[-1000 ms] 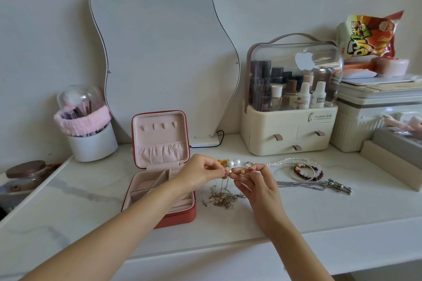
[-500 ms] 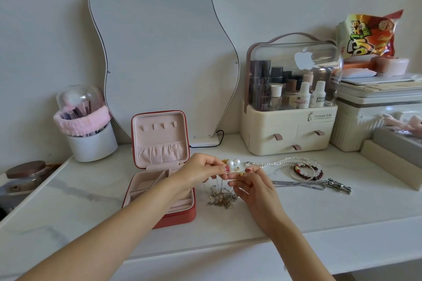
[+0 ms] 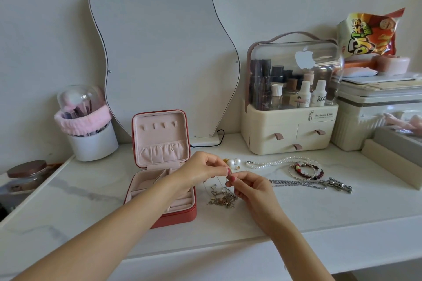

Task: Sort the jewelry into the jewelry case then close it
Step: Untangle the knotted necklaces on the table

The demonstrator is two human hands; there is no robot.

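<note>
A red jewelry case (image 3: 182, 214) with pink lining stands open on the white table, lid upright. Just right of it my left hand (image 3: 201, 171) and my right hand (image 3: 249, 187) meet, both pinching a small gold piece (image 3: 229, 171) with thin chains hanging from it. Below them lies a tangled heap of fine chains (image 3: 222, 198). Pearl earrings (image 3: 234, 162), a pearl necklace (image 3: 276, 162), beaded bracelets (image 3: 306, 170) and a silver chain with a clasp (image 3: 319, 183) lie to the right.
A wavy mirror (image 3: 159, 52) leans on the wall behind the case. A brush holder (image 3: 91, 141) stands at the left, a cosmetics organizer (image 3: 290, 130) at the right, with storage boxes (image 3: 365, 121) and a snack bag (image 3: 370, 32) beyond.
Both hands have shifted slightly toward me and down, keeping their pinch on the small gold piece; the pearl earrings behind them have come into view.
</note>
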